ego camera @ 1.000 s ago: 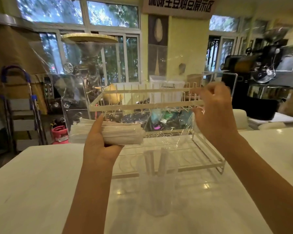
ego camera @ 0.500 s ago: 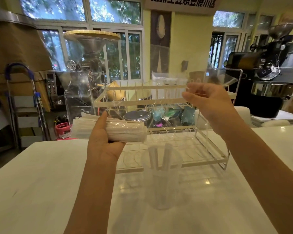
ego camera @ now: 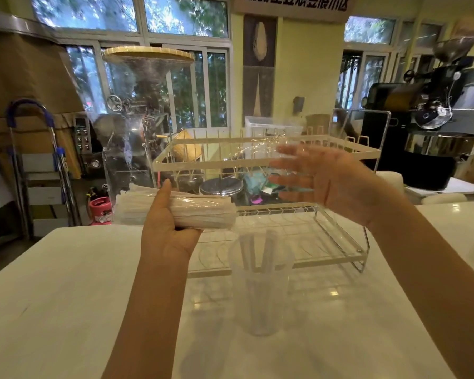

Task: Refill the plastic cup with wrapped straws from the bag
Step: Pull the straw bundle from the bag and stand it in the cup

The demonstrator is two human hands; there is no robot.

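Note:
My left hand [ego camera: 167, 228] grips a bundle of white wrapped straws [ego camera: 203, 213] inside a clear plastic bag [ego camera: 252, 160], held level above the table. The bag's loose open end stretches to the right. My right hand [ego camera: 326, 181] is at that end with fingers spread and blurred; the film seems to lie over the fingertips. A clear plastic cup [ego camera: 260, 291] stands on the white table below, between my hands, with two wrapped straws [ego camera: 257, 250] upright in it.
A white two-tier wire dish rack [ego camera: 348, 157] stands just behind the cup. The white table [ego camera: 66, 296] reaches left and right. A step ladder [ego camera: 39, 170] and coffee machines [ego camera: 433, 127] stand beyond the table's far edge.
My right hand has unclenched from pinching the bag's open end and now has its fingers spread. The straw bundle in my left hand has stayed where it was.

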